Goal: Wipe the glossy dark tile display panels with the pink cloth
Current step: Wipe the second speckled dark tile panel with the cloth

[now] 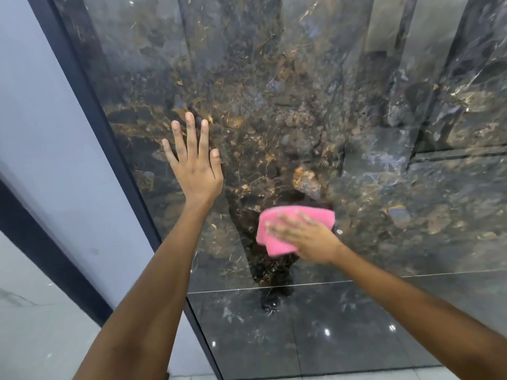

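A glossy dark tile panel (274, 91) with gold and brown veining fills most of the view. My left hand (193, 163) lies flat against it near its left edge, fingers straight and spread, pointing up. Lower and to the right, my right hand (307, 237) presses a folded pink cloth (277, 229) onto the panel with straight fingers; the hand is motion-blurred. The cloth shows above and left of the fingers. A thin joint line runs just below the cloth, and a second dark panel (315, 333) continues under it.
A black frame strip (109, 138) borders the panel's left edge. Left of it stands a pale grey wall (41, 119) with a second dark strip lower down. Reflections of other panels and light spots show on the glossy surface at the right.
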Tool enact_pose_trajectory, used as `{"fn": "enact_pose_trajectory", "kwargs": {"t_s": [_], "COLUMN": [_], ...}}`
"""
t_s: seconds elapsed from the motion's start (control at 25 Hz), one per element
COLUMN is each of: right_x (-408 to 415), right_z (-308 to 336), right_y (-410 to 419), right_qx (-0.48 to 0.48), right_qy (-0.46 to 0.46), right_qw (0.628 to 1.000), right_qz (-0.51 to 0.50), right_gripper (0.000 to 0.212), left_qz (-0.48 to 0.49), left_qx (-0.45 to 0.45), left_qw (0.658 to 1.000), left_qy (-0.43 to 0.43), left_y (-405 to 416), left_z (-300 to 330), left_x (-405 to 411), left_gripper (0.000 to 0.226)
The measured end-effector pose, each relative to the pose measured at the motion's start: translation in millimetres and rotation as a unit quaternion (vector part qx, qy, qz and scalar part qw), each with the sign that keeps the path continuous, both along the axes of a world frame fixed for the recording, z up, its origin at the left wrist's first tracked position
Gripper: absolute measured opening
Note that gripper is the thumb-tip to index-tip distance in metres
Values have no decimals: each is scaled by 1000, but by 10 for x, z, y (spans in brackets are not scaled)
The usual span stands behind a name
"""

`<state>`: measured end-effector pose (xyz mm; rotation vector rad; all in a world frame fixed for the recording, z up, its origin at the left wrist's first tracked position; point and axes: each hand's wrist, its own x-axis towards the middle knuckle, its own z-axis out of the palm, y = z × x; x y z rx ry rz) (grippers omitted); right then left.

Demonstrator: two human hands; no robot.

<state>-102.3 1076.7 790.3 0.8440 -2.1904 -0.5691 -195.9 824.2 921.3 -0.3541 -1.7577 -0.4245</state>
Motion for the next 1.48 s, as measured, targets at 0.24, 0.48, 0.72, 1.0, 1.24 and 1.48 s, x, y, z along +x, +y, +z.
{"fn": "enact_pose_trajectory", "kwargs": {"t_s": [0.24, 0.48, 0.72, 1.0, 1.24, 1.48], "right_x": [67, 65, -262, -211, -199, -17], "right_z": [563, -448, 259, -900, -800, -1571], "right_y": [525, 458, -53, -194, -331, 166], "right_qx": [-274, -19, -252, 209, -74, 262], "right_qy": [59, -32, 113, -7, 60, -102], "right_qw": [959, 999, 961, 976, 995, 958], "right_qz": [-43, -29, 16, 68, -21, 56], "right_gripper": [90, 116, 72, 81, 89, 107], "left_qz": [-41, 11, 5, 7, 12, 15], "left_qx": [-19, -61, -53, -68, -62, -65], "left_qw": [998, 992, 998, 998, 998, 998], "left_qy": [-54, -107, -27, 15, 31, 21], "left_y": [-187, -273, -294, -290, -244, -258], "left_z": [-622, -1524, -1685, -1726, -1742, -1751], "left_x": [277, 197, -31, -102, -107, -94], "left_gripper": [49, 53, 52, 51, 51, 52]}}
